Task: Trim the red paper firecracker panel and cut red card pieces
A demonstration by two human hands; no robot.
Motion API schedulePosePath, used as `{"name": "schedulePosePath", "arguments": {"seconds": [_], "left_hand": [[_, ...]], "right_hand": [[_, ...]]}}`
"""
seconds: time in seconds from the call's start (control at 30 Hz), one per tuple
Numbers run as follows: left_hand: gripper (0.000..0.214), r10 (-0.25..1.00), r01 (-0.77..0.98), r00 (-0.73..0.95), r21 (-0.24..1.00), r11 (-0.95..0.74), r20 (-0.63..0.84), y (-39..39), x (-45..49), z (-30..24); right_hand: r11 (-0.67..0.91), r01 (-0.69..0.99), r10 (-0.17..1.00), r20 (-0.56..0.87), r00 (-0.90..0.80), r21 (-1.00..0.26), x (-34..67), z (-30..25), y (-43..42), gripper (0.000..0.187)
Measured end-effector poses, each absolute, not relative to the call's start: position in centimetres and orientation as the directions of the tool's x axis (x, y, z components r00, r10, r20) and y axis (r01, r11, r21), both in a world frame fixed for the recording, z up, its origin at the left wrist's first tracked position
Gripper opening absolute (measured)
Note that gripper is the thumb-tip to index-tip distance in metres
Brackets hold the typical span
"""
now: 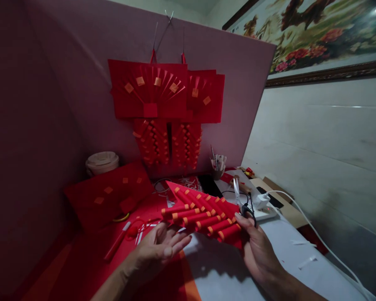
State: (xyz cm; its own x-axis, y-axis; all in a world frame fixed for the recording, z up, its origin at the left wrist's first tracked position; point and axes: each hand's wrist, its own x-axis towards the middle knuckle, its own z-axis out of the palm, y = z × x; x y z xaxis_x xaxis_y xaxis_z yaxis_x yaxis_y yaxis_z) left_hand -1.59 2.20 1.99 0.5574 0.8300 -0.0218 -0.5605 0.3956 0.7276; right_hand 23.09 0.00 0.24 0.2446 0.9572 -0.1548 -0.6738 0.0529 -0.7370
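My right hand point(258, 248) grips the right end of a red paper firecracker decoration point(203, 215), thumb on top. Two slanting rows of rolled red tubes with orange bands at their ends cover it, and its left end is a pointed red tip. My left hand point(163, 246) is palm up with its fingers spread, just below the decoration's left part; whether the fingertips touch it I cannot tell. Just beyond my right thumb are scissors point(237, 191) with dark handles. A red pen with a white end point(117, 241) lies left of my left hand, near red cord point(134, 230).
Red paper fan hangings point(150, 90) with firecracker strings point(186, 144) hang on the pink board point(238, 100). Another fan panel point(113, 190) leans before a white bucket point(102, 162). Behind are a pen cup point(218, 167) and a black phone point(209, 185); a power strip point(266, 212) with a white cable point(313, 225) is at right.
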Motion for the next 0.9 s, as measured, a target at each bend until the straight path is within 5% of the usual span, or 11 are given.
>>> {"name": "schedulePosePath", "arguments": {"seconds": [0.17,0.5,0.9], "left_hand": [[0.057,0.891,-0.607,0.453,0.737,0.297,0.014,1.6,0.8,1.7],[0.005,0.941,-0.644,0.293,0.693,0.326,-0.17,1.7,1.2,1.3],[0.013,0.926,-0.645,0.349,0.68,0.347,-0.142,1.6,1.3,0.6]], "right_hand": [[-0.038,-0.625,0.984,-0.138,0.114,-0.78,21.9,-0.2,-0.9,0.044],[-0.043,-0.471,0.998,-0.015,-0.063,-0.881,20.6,-0.3,-2.1,0.06],[-0.1,-0.333,0.989,-0.056,-0.14,-0.938,21.6,-1.3,-1.3,0.055]]}}
